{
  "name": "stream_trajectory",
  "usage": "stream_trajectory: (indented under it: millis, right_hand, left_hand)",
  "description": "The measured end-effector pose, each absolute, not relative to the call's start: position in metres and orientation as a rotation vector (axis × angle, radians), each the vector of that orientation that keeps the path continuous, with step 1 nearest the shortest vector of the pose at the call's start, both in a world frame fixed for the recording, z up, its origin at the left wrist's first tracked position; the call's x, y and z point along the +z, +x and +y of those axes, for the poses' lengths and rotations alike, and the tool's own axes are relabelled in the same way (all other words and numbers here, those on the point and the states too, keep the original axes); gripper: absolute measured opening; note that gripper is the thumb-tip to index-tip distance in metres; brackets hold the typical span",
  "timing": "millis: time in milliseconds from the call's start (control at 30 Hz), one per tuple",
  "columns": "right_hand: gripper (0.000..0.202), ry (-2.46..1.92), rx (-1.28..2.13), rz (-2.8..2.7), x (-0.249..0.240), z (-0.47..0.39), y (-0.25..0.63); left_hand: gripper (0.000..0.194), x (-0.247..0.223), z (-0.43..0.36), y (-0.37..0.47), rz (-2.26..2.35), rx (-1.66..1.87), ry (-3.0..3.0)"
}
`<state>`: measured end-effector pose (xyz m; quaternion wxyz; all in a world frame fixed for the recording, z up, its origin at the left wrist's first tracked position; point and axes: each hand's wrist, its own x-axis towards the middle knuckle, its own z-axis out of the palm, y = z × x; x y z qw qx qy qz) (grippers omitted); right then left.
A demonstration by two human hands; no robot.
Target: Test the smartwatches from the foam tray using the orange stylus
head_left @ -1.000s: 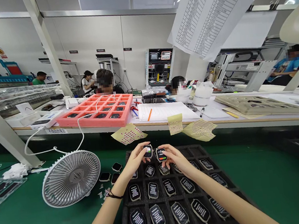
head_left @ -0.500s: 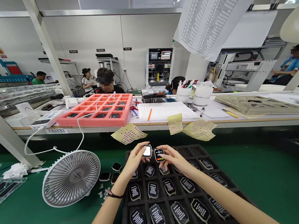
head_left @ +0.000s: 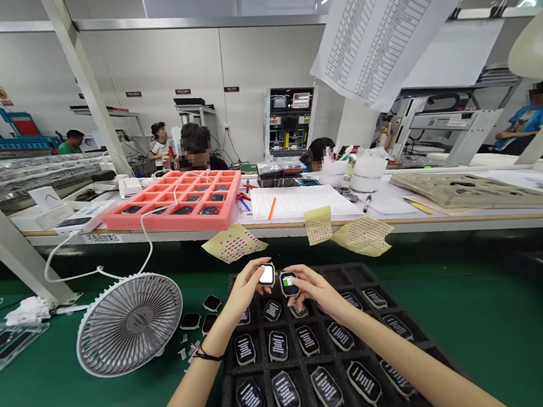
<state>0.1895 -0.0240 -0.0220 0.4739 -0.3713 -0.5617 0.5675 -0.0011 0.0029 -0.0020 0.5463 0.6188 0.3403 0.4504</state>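
The left hand holds one watch between thumb and fingers; its screen is bright white. The right hand holds a second watch, whose screen shows green and white, with the thumb at it. Both are just beside each other, above the black tray, where other watches lie in compartments. The fan stands left of the tray.

On my feed, the left-hand watch glows white; the right-hand watch shows green and white patches on black. I also see a black tray, green tabletop, coral-pink tray and yellow sheets (dotted reddish, in rows).
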Motion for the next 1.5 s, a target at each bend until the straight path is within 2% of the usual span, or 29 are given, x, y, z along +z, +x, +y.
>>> stream_trajectory:
  millis: [500, 667, 1000, 1233, 1500]
  right_hand:
    - [0.023, -0.982, 1.332, -1.319, -0.021, -0.026, 0.188]
    - [0.027, -0.964, 1.337, -1.375, -0.020, -0.025, 0.191]
    - [0.041, -0.911, 1.305, -1.433, -0.025, -0.021, 0.194]
    - [0.027, -0.959, 1.297, -1.388, -0.021, -0.024, 0.190]
    - [0.031, -0.960, 1.270, -1.401, -0.023, -0.023, 0.192]
  left_hand:
    - [0.028, -0.008, 0.006, 0.001, 0.834, 1.056, 1.449]
    - [0.027, -0.007, 0.005, 0.001, 0.811, 1.025, 1.487]
    - [0.044, -0.012, 0.007, -0.001, 0.663, 0.996, 1.539]
    - [0.028, -0.007, 0.002, 0.000, 0.762, 1.012, 1.508]
    - [0.033, -0.007, 0.003, 0.001, 0.726, 1.016, 1.521]
